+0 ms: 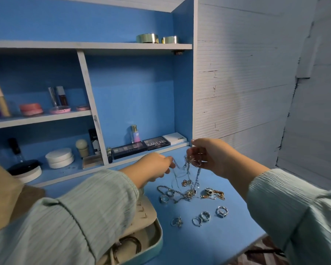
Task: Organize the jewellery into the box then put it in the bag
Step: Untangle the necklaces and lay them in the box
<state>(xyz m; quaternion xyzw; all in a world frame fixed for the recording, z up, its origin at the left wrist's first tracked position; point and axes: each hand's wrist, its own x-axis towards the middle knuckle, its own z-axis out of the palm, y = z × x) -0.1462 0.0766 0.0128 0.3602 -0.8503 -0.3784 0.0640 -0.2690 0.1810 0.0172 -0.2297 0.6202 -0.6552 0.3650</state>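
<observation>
My left hand (153, 166) pinches one end of a thin silver chain (180, 167). My right hand (208, 155) holds a tangled bunch of chains (191, 161) that hang down toward the blue desk. Below them lies a heap of silver and gold chains (189, 192) with rings among it. Several loose silver rings (204, 217) lie nearer to me. The open jewellery box (157, 240), teal outside and beige inside, sits at the lower left, partly hidden by my left sleeve. A tan bag (6, 196) shows at the far left.
Eyeshadow palettes (139, 147) and a small perfume bottle (135, 133) line the back of the desk. Shelves at the left hold cosmetic jars and bottles. The desk's right edge (256, 240) drops off to a patterned floor. A white wall stands at the right.
</observation>
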